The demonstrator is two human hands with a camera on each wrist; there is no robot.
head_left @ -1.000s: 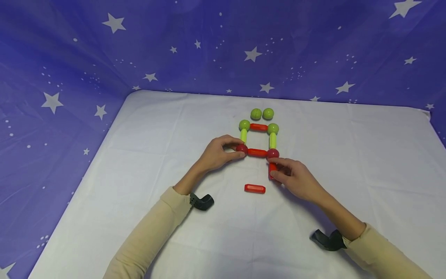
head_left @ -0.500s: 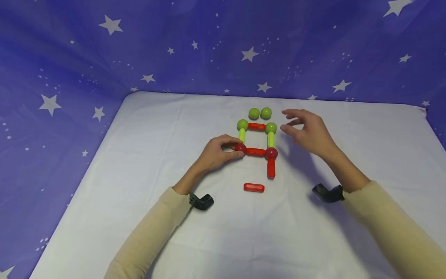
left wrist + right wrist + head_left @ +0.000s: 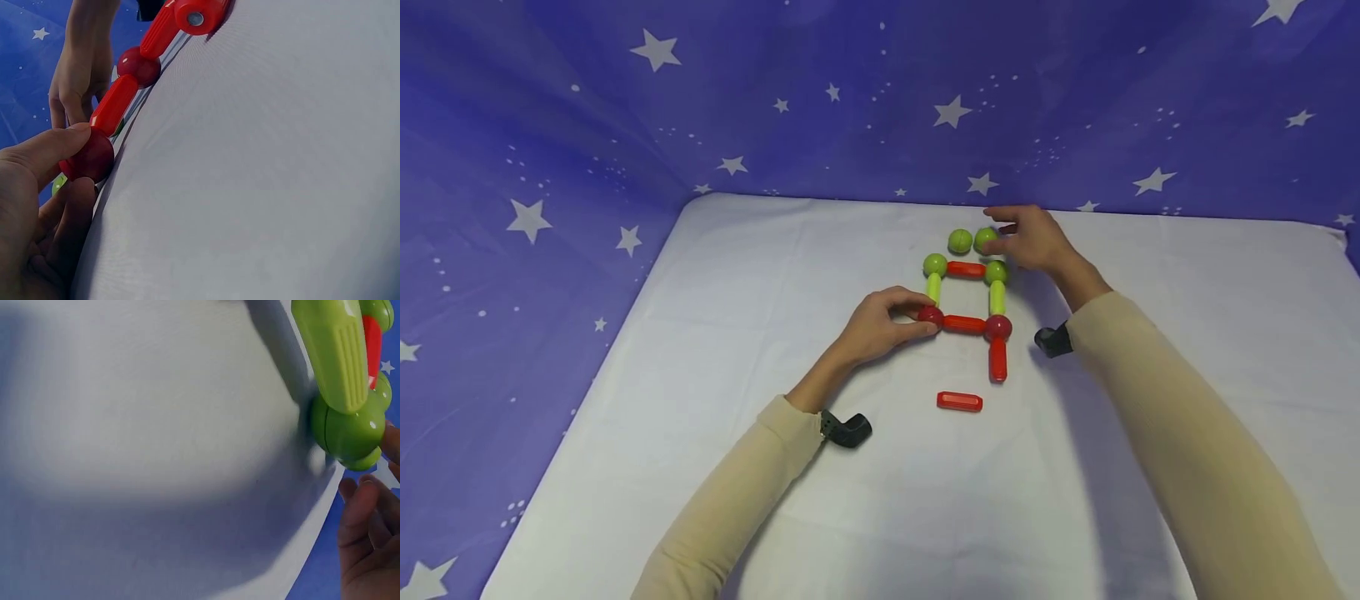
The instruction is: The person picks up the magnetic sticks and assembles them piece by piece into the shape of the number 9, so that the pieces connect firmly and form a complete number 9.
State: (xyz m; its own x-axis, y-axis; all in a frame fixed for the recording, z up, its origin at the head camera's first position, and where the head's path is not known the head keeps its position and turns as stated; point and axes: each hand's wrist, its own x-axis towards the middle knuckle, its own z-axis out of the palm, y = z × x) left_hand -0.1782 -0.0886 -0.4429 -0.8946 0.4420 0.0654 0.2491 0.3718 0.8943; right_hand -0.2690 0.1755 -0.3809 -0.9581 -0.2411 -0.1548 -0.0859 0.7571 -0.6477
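My left hand [image 3: 876, 327] pinches a dark red ball [image 3: 94, 157] between thumb and fingers, at the near left corner of a square of balls and sticks. A red stick [image 3: 964, 325] links it to a second dark red ball [image 3: 997, 327]. From that ball another red stick [image 3: 997, 361] points toward me. Green balls, yellow-green sticks and a red stick [image 3: 966, 269] form the other sides. At the back, my right hand [image 3: 1036, 242] has its thumb and fingers spread around a loose green ball [image 3: 983, 239]; a firm grip is not visible.
Left of that ball lies another loose green ball [image 3: 960, 242]. A loose red stick [image 3: 959, 402] lies nearer me on the white cloth [image 3: 865, 517]. A blue curtain with stars [image 3: 850, 142] stands behind the table.
My right hand has let go of the red stick attached at the near right corner. It has moved up and back to a loose green ball. My left hand stays on the red ball.
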